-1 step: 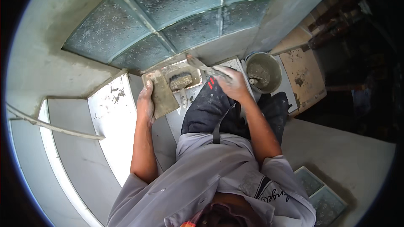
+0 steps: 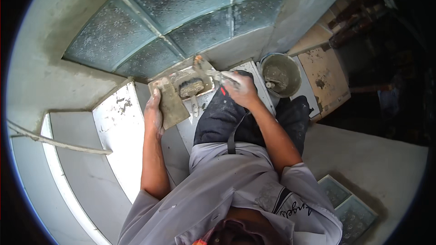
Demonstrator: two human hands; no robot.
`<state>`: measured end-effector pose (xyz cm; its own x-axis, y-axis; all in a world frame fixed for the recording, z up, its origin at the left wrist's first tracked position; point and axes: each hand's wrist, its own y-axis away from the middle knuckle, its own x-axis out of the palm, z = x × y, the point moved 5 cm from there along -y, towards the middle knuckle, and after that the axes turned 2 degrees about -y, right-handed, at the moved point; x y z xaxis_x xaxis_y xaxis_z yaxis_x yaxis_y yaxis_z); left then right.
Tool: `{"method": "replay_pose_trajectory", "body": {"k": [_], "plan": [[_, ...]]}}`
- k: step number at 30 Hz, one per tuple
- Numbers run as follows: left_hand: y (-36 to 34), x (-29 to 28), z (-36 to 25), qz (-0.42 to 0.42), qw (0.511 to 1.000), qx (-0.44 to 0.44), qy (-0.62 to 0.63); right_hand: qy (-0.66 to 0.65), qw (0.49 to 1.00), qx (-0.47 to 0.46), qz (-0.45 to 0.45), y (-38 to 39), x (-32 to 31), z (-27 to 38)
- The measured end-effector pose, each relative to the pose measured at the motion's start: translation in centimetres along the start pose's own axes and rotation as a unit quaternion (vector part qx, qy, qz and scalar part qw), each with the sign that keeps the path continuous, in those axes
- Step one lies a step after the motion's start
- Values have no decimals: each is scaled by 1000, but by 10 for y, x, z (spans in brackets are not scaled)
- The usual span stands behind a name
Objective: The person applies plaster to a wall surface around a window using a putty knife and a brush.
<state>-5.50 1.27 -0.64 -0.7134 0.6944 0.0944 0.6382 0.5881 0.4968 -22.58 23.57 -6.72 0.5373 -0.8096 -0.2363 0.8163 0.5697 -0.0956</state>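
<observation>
My left hand (image 2: 154, 111) grips a flat, mortar-stained board (image 2: 169, 105) by its left edge, thumb on top. My right hand (image 2: 243, 91) is closed round a mortar-smeared trowel (image 2: 210, 71), its exact shape partly blurred. The far end of the trowel, with an orange patch, points toward the window wall above the shallow tray (image 2: 208, 86). A wide paintbrush (image 2: 190, 88) rests across this tray, its handle toward me. To the right of my right hand stands a bucket (image 2: 297, 79) with grey mortar and a tool inside.
Patterned glass blocks (image 2: 168, 0) fill the curved window ahead. White steps (image 2: 81, 154) descend on the left, with a thin strip (image 2: 59, 140) sticking out over them. Right of the bucket lies a stained board (image 2: 324, 79). More glass blocks (image 2: 349, 213) sit at lower right.
My right hand and the trowel have shifted slightly left, bringing the blade nearer the brush. My left hand still holds the board; the whole view has shifted a little.
</observation>
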Motion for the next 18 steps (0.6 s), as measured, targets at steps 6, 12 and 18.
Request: {"method": "replay_pose_trajectory", "body": {"k": [6,12,18], "plan": [[-4,-3,4,3,1000,-4,-11,121,990,31,69,-10,48,7],[0,14,6,25,999,-13,-24,48,999,-21,1,-23,46,-11],[-6,14,15,19,999,-17,-23,-372,902,215,35,17,-5,-59]]}}
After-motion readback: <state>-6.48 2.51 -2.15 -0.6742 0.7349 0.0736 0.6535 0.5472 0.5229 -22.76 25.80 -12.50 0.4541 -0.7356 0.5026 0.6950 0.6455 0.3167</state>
